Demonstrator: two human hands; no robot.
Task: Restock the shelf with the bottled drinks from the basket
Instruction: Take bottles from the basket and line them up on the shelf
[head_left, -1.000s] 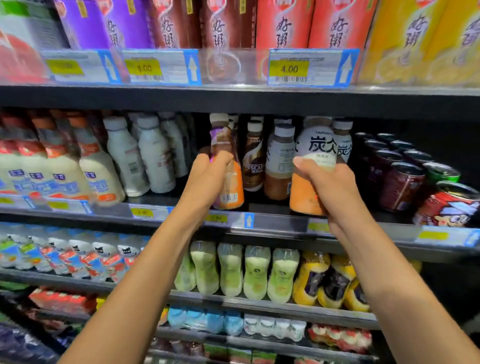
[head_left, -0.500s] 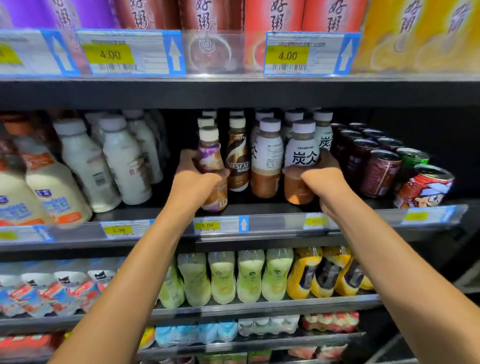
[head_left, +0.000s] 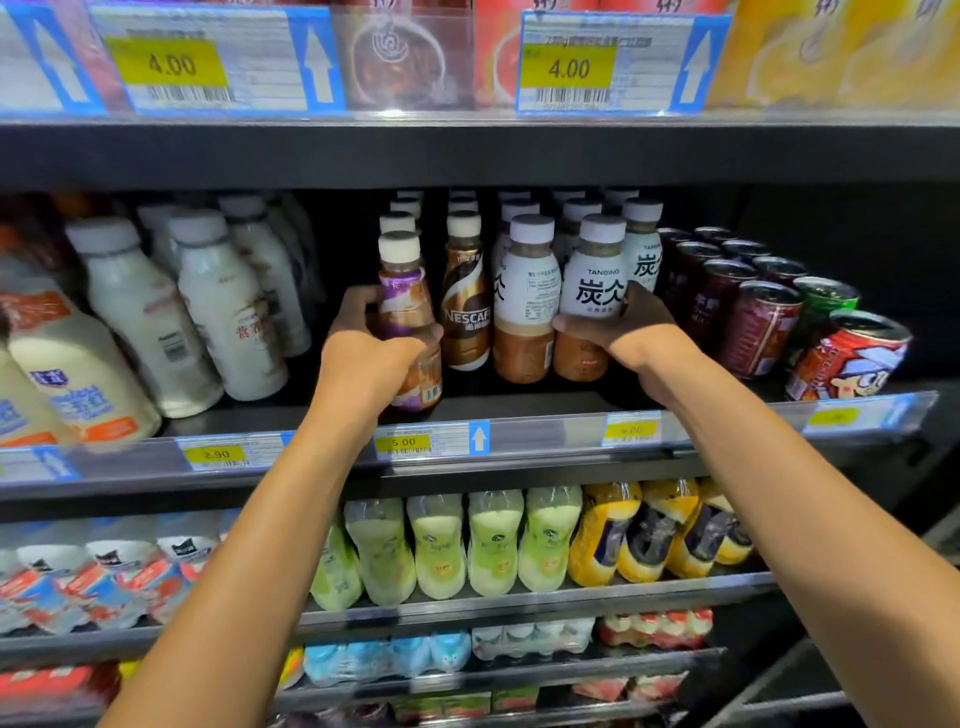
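Observation:
My left hand (head_left: 371, 353) grips a purple-and-brown coffee bottle (head_left: 408, 306) with a cream cap, standing at the front of its row on the dark middle shelf (head_left: 519, 402). My right hand (head_left: 631, 338) wraps a white-labelled Tanbing bottle (head_left: 595, 291) with brown drink at its base, upright beside another bottle of the same kind (head_left: 524, 301). A brown Nescafe bottle (head_left: 465, 306) stands between the two hands. The basket is out of sight.
White milk bottles (head_left: 208, 306) fill the shelf to the left; dark cans (head_left: 753, 317) and a red cartoon can (head_left: 852, 358) crowd the right. The upper shelf edge (head_left: 467, 150) hangs close above the caps. Green and yellow bottles (head_left: 498, 540) line the shelf below.
Both hands pushed their bottles further back and down onto the middle shelf, in line with the rows. The view has moved closer and slightly upward.

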